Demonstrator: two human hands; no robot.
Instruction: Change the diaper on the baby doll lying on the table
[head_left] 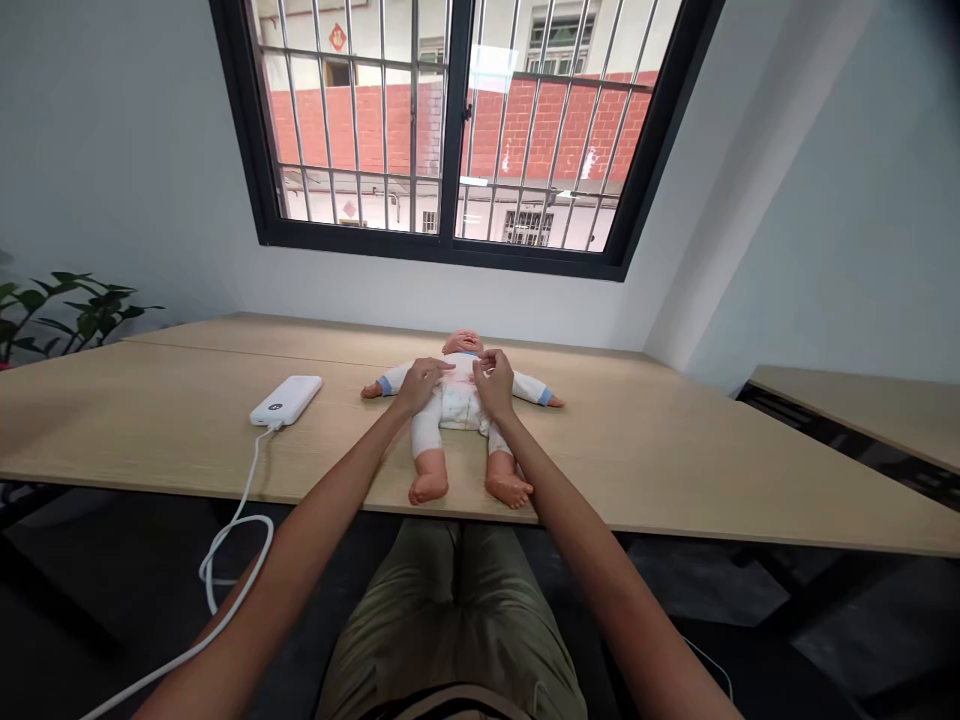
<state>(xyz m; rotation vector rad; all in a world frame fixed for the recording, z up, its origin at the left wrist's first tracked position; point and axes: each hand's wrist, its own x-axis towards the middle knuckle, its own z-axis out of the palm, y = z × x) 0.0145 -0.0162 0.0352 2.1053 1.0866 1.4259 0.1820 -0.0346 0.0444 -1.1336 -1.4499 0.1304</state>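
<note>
A baby doll (457, 410) lies on its back on the wooden table, its head toward the window and its bare feet at the near edge. It wears a white top with blue cuffs and a pale printed diaper (463, 408). My left hand (424, 382) rests at one side of the doll's belly, fingers stretched inward over the front of the top. On the other side, my right hand (493, 384) has its fingers curled close to the thumb at the doll's chest. Whatever lies between those fingertips is too small to make out.
A white power bank (286, 401) lies on the table (675, 450) to the left, its white cable (247, 500) hanging over the front edge and across my left forearm. Behind stands a barred window (450, 240). A leafy plant (71, 315) is far left; another table (862, 400) is right.
</note>
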